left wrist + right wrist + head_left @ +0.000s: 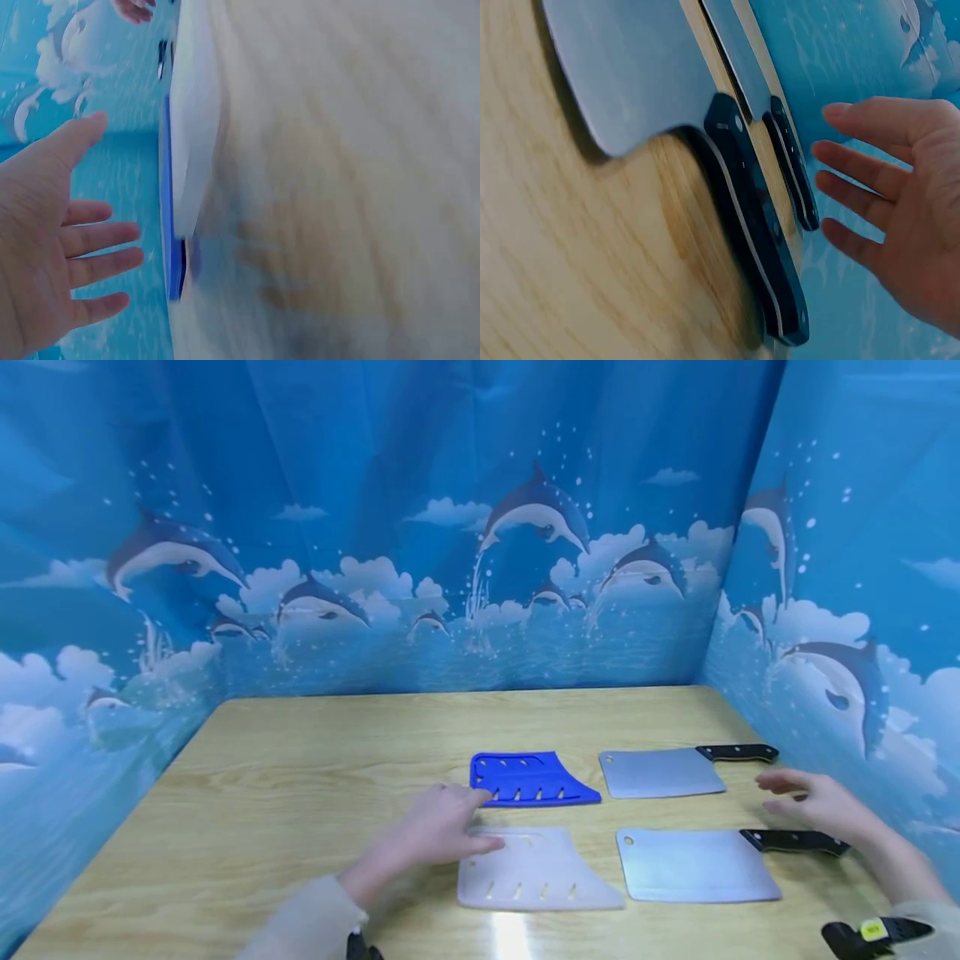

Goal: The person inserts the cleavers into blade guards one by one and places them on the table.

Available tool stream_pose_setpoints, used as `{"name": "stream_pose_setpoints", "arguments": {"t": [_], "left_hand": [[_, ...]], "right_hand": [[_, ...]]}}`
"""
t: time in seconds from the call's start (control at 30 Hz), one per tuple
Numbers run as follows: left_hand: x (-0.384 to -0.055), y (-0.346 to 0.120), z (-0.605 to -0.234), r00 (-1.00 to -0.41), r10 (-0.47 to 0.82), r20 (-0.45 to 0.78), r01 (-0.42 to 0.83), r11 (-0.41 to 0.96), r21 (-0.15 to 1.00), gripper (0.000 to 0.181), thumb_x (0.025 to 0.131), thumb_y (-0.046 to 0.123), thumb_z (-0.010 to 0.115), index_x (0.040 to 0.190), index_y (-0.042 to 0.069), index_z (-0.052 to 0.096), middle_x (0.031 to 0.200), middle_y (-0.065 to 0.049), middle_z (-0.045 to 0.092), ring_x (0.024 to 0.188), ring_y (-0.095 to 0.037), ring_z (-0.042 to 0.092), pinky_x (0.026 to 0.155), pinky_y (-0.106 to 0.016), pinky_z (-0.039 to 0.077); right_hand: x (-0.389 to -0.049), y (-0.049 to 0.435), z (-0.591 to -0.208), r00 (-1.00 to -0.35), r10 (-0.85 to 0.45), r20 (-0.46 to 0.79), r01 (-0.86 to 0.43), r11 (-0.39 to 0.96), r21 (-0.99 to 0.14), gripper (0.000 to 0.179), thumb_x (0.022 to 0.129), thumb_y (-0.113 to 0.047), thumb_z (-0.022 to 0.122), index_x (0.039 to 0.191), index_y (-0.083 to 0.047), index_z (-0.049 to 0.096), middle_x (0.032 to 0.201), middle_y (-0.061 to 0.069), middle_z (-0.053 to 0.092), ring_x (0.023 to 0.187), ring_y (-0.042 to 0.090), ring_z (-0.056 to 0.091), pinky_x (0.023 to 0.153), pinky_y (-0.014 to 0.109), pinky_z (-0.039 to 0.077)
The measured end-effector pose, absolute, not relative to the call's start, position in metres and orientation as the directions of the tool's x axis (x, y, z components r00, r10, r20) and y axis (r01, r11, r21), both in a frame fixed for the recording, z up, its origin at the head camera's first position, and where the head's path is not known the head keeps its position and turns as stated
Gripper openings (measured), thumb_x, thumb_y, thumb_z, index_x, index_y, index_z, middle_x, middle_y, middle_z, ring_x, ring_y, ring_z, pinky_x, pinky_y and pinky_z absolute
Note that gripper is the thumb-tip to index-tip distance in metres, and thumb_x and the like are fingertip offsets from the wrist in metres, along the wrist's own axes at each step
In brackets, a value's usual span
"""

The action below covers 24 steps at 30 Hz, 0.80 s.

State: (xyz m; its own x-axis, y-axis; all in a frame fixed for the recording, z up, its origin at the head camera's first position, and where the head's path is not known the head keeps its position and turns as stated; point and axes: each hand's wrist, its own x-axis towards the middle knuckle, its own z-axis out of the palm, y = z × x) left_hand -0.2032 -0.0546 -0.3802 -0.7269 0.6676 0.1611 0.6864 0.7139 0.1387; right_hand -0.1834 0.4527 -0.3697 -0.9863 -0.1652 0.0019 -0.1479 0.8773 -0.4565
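Two cleavers lie flat at the right, the far cleaver [662, 774] and the near cleaver [693, 867], each with a black riveted handle pointing right. Left of them are two slotted blade covers, a blue blade cover [531, 779] and, nearer, a translucent white blade cover [536, 872]. My left hand [442, 827] hovers over the left ends of both covers, fingers spread and holding nothing. Above the handles, my right hand [817, 806] is raised with loosely bent fingers; in the right wrist view it stands apart from the near handle [757, 225] with nothing in its grasp.
A light wooden table [300, 777] carries everything. Blue dolphin-printed curtains [420, 527] enclose it at the back and both sides. Dark straps sit at both wrists, the right strap [873, 935] bearing a yellow tag.
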Motion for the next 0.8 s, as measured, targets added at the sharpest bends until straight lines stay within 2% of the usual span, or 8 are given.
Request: {"name": "stream_pose_setpoints", "arguments": {"t": [0.17, 0.37, 0.47, 0.67, 0.8], "left_hand": [[-0.191, -0.042, -0.387, -0.705, 0.706, 0.063, 0.708, 0.697, 0.112, 0.075, 0.076, 0.064, 0.059, 0.128, 0.009, 0.053, 0.122, -0.004, 0.058, 0.112, -0.020, 0.052, 0.095, -0.044, 0.040], [-0.181, -0.036, -0.395, -0.665, 0.747, -0.003, 0.743, 0.662, 0.101, 0.086, 0.073, 0.070, 0.057, 0.133, 0.010, 0.047, 0.129, -0.004, 0.051, 0.118, -0.020, 0.046, 0.096, -0.041, 0.038], [-0.179, -0.035, -0.399, -0.658, 0.753, -0.002, 0.749, 0.655, 0.097, 0.092, 0.070, 0.073, 0.056, 0.135, 0.009, 0.044, 0.131, -0.006, 0.049, 0.119, -0.021, 0.045, 0.096, -0.041, 0.038], [-0.176, -0.029, -0.404, -0.666, 0.745, -0.029, 0.745, 0.667, 0.037, 0.106, 0.064, 0.080, 0.054, 0.142, 0.010, 0.034, 0.137, -0.009, 0.043, 0.123, -0.024, 0.040, 0.099, -0.047, 0.034], [-0.174, -0.026, -0.407, -0.657, 0.754, -0.019, 0.754, 0.657, -0.010, 0.106, 0.064, 0.080, 0.054, 0.142, 0.011, 0.034, 0.135, -0.008, 0.044, 0.119, -0.023, 0.042, 0.097, -0.045, 0.036]], "right_hand": [[-0.179, 0.466, -0.378, -0.968, -0.222, -0.121, -0.133, 0.855, -0.502, 0.050, 0.088, -0.021, 0.060, 0.123, 0.013, 0.049, 0.112, 0.026, 0.058, 0.096, 0.029, 0.057, 0.074, 0.042, 0.048], [-0.177, 0.472, -0.388, -0.930, -0.351, -0.111, -0.249, 0.822, -0.512, 0.042, 0.084, -0.012, 0.065, 0.113, 0.016, 0.053, 0.102, 0.016, 0.062, 0.086, -0.003, 0.053, 0.070, 0.028, 0.047], [-0.178, 0.471, -0.390, -0.913, -0.394, -0.106, -0.288, 0.807, -0.516, 0.039, 0.082, -0.009, 0.066, 0.110, 0.016, 0.054, 0.098, 0.013, 0.063, 0.085, -0.004, 0.052, 0.069, 0.025, 0.046], [-0.177, 0.466, -0.390, -0.909, -0.397, -0.124, -0.286, 0.813, -0.507, 0.036, 0.077, -0.009, 0.069, 0.106, 0.009, 0.059, 0.098, 0.014, 0.060, 0.084, 0.000, 0.052, 0.068, 0.026, 0.045], [-0.176, 0.461, -0.391, -0.912, -0.392, -0.123, -0.286, 0.820, -0.497, 0.035, 0.074, -0.010, 0.071, 0.103, 0.007, 0.061, 0.096, 0.012, 0.059, 0.082, 0.000, 0.050, 0.068, 0.028, 0.044]]}}
